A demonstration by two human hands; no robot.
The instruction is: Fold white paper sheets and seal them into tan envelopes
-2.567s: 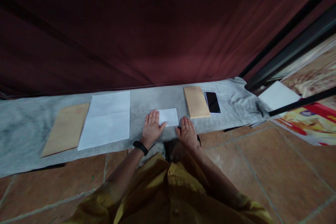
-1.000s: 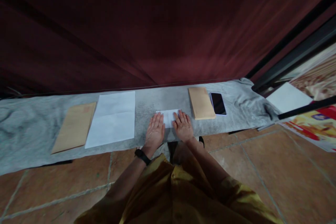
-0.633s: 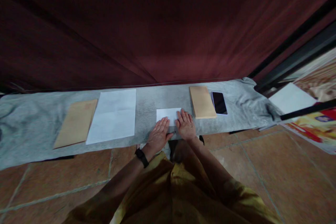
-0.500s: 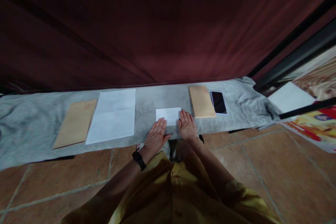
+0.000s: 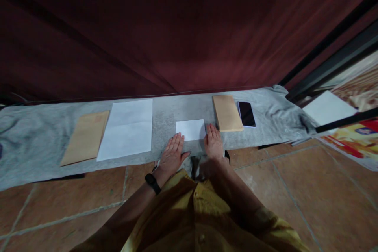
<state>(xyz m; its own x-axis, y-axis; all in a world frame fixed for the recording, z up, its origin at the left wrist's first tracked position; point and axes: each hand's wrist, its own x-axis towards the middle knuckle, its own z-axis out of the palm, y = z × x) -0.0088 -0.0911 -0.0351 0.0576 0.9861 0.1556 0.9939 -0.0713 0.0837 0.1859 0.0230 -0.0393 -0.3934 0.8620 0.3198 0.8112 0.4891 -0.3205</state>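
A small white rectangle of folded-looking paper (image 5: 190, 129) lies flat on the grey cloth in front of me. My left hand (image 5: 173, 150) rests flat by its lower left corner, fingertips at the paper's edge and thumb pointing right. On the other side, my right hand (image 5: 213, 141) lies flat with fingers stretched out, close to the paper's right edge. Neither hand grips anything. To the right of my right hand is a stack of brown envelopes (image 5: 227, 113). Larger white sheets of paper (image 5: 127, 130) lie to the left of my left hand.
Brown envelopes (image 5: 85, 138) lie at the far left of the grey cloth (image 5: 35, 134). A phone (image 5: 246, 114) sits beside the right-hand stack. A dark red curtain (image 5: 177, 39) hangs behind. At right stand a black metal frame (image 5: 333, 63) and a colourful printed package (image 5: 354, 141).
My right hand has shifted slightly right, off the paper's edge. My left hand has slid a little left. The small paper stays in place.
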